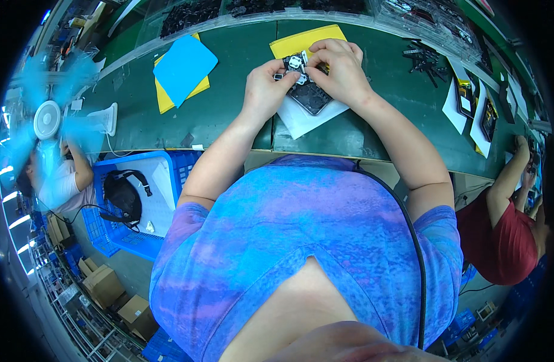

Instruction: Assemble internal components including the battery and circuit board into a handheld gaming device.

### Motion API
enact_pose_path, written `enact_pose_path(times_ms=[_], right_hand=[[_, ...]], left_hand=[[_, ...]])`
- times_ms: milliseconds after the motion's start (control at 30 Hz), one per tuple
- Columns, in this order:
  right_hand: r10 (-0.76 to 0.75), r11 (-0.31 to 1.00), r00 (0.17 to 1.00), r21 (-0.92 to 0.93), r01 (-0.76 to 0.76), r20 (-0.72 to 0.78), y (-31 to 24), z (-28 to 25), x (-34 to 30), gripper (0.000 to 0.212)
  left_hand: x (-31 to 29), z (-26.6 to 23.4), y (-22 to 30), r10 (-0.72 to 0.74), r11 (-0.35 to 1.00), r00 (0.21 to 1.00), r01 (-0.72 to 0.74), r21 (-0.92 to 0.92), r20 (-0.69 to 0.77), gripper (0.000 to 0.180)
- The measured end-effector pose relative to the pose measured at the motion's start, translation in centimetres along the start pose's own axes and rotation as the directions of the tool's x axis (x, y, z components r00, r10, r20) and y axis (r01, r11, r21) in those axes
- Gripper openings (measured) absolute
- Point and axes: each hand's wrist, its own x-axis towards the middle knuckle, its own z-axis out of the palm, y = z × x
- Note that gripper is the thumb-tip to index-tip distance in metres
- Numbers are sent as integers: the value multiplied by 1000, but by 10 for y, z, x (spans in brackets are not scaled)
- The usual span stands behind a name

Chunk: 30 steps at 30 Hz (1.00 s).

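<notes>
At left, a white-hubbed fan [47, 120] with blue blades stands beside a blue crate [145, 247] holding a black bag [121, 196]. On the green desk [235, 60], a blue sheet [185, 67] overlaps a yellow one. To the right, the left hand [264, 90], its grip narrow, pinches the left side of a black device [311, 99] above a white sheet [301, 125]. The right hand [342, 69] bends its fingers at the device's far right side; whether that grip holds a part cannot be told. Farther right lie black strips [424, 59].
</notes>
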Motion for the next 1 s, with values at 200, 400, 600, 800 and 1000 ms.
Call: enact_pose_path(times_ms=[200, 400, 600, 800, 1000], right_hand=[[-30, 999, 999, -19, 29, -34, -3, 0, 0, 4], [-151, 984, 988, -107, 146, -45, -5, -1, 3, 7], [-155, 986, 987, -68, 151, -48, 1, 1, 0, 9], [1, 999, 1000, 48, -1, -12, 8, 2, -1, 9], [135, 987, 988, 82, -141, 81, 19, 0, 4, 14]], left_hand=[[1, 4, -8, 0, 1000, 1000, 0, -29, -8, 23], [0, 6, -5, -3, 999, 999, 2, -32, -32, 22], [1, 10, -13, -52, 969, 998, 58, -241, 33, 20], [6, 10, -23, -45, 951, 996, 67, -302, 77, 21], [7, 9, -15, -34, 888, 987, 102, -449, 155, 22]])
